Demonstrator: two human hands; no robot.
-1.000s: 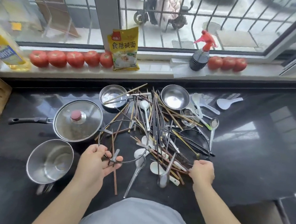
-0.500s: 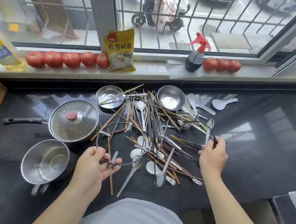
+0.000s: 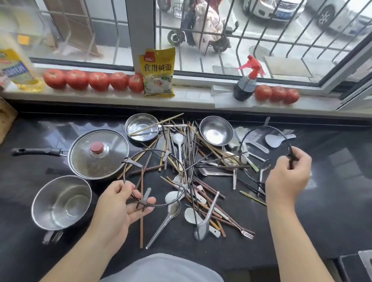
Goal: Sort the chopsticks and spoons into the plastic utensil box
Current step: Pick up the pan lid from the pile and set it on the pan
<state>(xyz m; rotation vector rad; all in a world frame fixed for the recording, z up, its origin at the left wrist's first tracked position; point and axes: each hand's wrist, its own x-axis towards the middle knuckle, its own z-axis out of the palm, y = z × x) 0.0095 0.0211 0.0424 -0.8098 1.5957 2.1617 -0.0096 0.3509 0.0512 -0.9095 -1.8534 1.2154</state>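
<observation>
A tangled heap of chopsticks (image 3: 193, 154), mostly dark and brown, lies mid-counter mixed with metal spoons (image 3: 164, 223) and white plastic spoons (image 3: 178, 140). A fork (image 3: 245, 233) pokes out at the heap's front right. My left hand (image 3: 118, 206) grips the near rim of a black wire ring stand (image 3: 156, 176) resting on the heap. My right hand (image 3: 288, 176) pinches a second black wire ring (image 3: 263, 128), lifted above the counter to the right of the heap. No plastic utensil box is in view.
A lidded frying pan (image 3: 98, 154) and a steel pot (image 3: 62, 202) sit left of the heap. Two steel bowls (image 3: 216, 132) stand behind it. Tomatoes (image 3: 99, 80), a yellow packet (image 3: 158, 72), a spray bottle (image 3: 246, 85) and an oil bottle line the windowsill.
My right hand left the front of the heap, took hold of the second wire ring and lifted it up to the right. The left hand closed more firmly on its ring.
</observation>
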